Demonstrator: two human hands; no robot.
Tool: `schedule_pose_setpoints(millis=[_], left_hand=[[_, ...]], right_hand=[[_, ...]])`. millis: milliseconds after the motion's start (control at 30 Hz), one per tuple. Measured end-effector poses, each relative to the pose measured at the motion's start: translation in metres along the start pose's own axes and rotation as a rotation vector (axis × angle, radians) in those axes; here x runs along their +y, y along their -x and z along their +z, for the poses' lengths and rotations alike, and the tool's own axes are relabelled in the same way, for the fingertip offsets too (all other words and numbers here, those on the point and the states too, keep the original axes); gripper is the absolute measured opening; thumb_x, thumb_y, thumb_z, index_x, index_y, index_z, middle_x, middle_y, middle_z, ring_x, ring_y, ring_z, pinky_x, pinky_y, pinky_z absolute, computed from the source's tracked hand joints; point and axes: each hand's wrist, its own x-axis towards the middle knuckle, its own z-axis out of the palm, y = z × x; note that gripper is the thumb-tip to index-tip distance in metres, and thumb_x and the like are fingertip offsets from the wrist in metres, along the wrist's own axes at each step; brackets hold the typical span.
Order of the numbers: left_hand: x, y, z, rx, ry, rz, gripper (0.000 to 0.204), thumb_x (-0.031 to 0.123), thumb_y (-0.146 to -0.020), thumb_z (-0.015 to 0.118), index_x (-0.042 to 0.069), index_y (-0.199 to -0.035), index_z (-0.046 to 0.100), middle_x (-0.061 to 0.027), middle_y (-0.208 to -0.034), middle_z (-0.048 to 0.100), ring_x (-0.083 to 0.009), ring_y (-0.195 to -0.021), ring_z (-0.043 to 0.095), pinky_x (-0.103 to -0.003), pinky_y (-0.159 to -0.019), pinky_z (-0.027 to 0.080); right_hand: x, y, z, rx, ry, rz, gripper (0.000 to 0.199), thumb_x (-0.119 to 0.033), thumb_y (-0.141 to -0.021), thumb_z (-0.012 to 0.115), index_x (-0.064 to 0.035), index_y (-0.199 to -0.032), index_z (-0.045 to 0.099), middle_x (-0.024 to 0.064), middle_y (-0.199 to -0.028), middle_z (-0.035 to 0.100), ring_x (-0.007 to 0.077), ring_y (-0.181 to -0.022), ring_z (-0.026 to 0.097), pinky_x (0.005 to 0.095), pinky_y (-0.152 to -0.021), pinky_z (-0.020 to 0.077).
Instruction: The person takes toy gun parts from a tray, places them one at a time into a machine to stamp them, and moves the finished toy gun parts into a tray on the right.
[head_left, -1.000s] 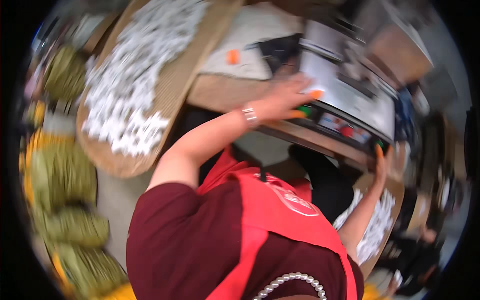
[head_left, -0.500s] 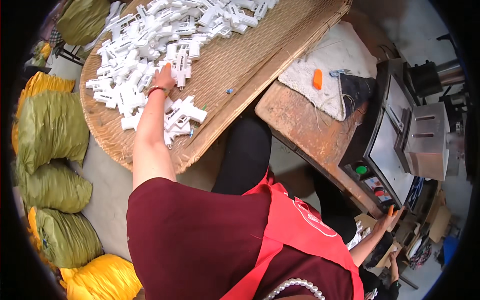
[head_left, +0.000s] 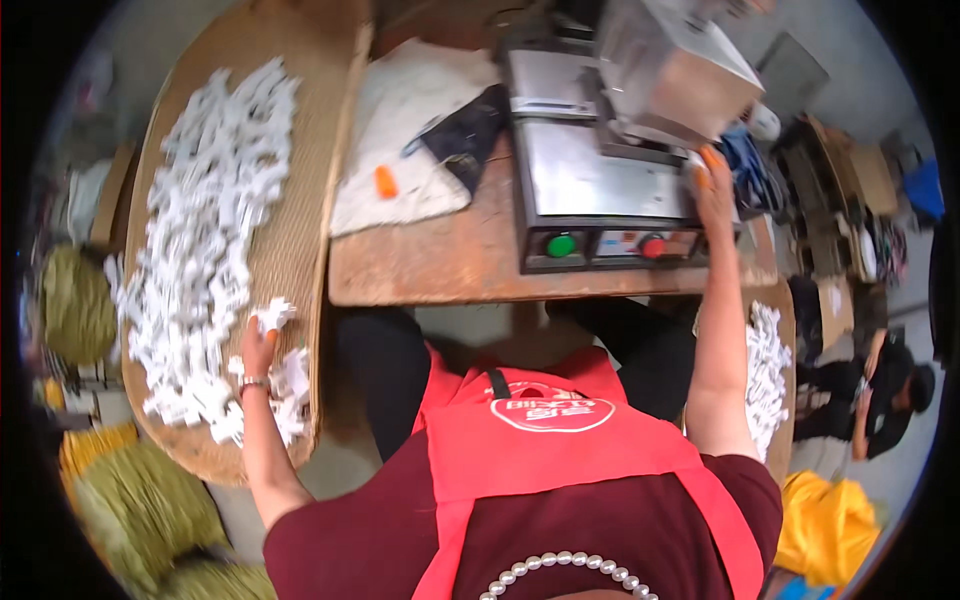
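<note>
My left hand (head_left: 259, 352) is over the near right part of a large woven tray (head_left: 300, 200). Its fingers are closed on a white plastic toy pistol (head_left: 274, 314), blurred by motion. A dense heap of similar white toy pistols (head_left: 200, 250) covers much of the tray. My right hand (head_left: 713, 195), with orange coverings on its fingertips, is at the right side of a bench machine (head_left: 610, 180), just below its metal box-shaped head (head_left: 670, 75). Those fingers are bent around something small and whitish that I cannot make out.
A worn wooden table (head_left: 430, 265) bears the machine, a white cloth (head_left: 365, 130), a dark cloth (head_left: 468, 140) and an orange piece (head_left: 386, 181). More white pieces (head_left: 765, 380) lie in a container at right. Sacks (head_left: 150, 510) stand at left; another person (head_left: 885, 400) is at far right.
The view has swung right, toward the machine. My left hand has come away from the heap with a toy pistol; my right hand has moved from the machine's front corner up beside its head.
</note>
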Motion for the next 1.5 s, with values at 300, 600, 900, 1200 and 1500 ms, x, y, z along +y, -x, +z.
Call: schedule_pose_setpoints(millis=[300, 600, 900, 1200, 1500], left_hand=[[0.308, -0.048, -0.036, 0.157, 0.160, 0.184, 0.034, 0.000, -0.081, 0.049, 0.004, -0.112, 0.059, -0.0200, -0.101, 0.061, -0.0367, -0.096, 0.057, -0.042, -0.082, 0.046], [0.196, -0.013, -0.034, 0.182, 0.266, -0.211, 0.026, 0.004, -0.085, 0.049, 0.003, -0.107, 0.062, -0.0164, -0.096, 0.066, -0.0308, -0.090, 0.063, -0.038, -0.080, 0.048], [0.185, -0.074, -0.008, -0.506, 0.459, -0.478, 0.041, 0.035, -0.082, 0.062, 0.002, -0.108, 0.060, -0.0115, -0.084, 0.066, -0.0226, -0.073, 0.061, -0.033, -0.063, 0.049], [0.268, -0.067, -0.045, 0.033, 0.646, -0.071, 0.035, 0.010, -0.083, 0.059, 0.000, -0.117, 0.056, -0.0163, -0.099, 0.063, -0.0303, -0.092, 0.059, -0.041, -0.082, 0.045], [0.622, -0.115, -0.029, 0.099, 0.560, 0.761, 0.044, 0.019, -0.088, 0.058, 0.005, -0.128, 0.049, -0.0151, -0.126, 0.053, -0.0349, -0.107, 0.053, -0.040, -0.091, 0.044]], right_hand=[[-0.042, -0.048, 0.030, 0.017, -0.337, 0.172, 0.021, -0.017, -0.079, 0.069, -0.0021, -0.094, 0.065, 0.0168, -0.089, 0.065, 0.0326, -0.087, 0.059, 0.0408, -0.077, 0.0449], [0.094, -0.025, -0.013, 0.026, -0.067, 0.219, 0.023, -0.011, -0.092, 0.056, 0.0009, -0.111, 0.060, 0.0137, -0.104, 0.064, 0.0194, -0.094, 0.058, 0.0282, -0.087, 0.0436], [0.130, 0.135, -0.323, 0.209, 0.849, 0.511, 0.047, -0.034, -0.085, 0.061, 0.0009, -0.117, 0.060, 0.0195, -0.113, 0.062, 0.0321, -0.106, 0.058, 0.0369, -0.092, 0.0433], [0.054, 0.152, -0.209, 0.058, 0.272, 0.463, 0.033, -0.009, -0.091, 0.056, 0.0009, -0.122, 0.055, 0.0116, -0.121, 0.058, 0.0201, -0.112, 0.053, 0.0318, -0.098, 0.0384], [0.027, 0.114, -0.057, 0.206, -0.255, 0.622, 0.045, -0.021, -0.097, 0.049, -0.0005, -0.136, 0.040, 0.0141, -0.135, 0.046, 0.0222, -0.124, 0.042, 0.0297, -0.104, 0.0299]])
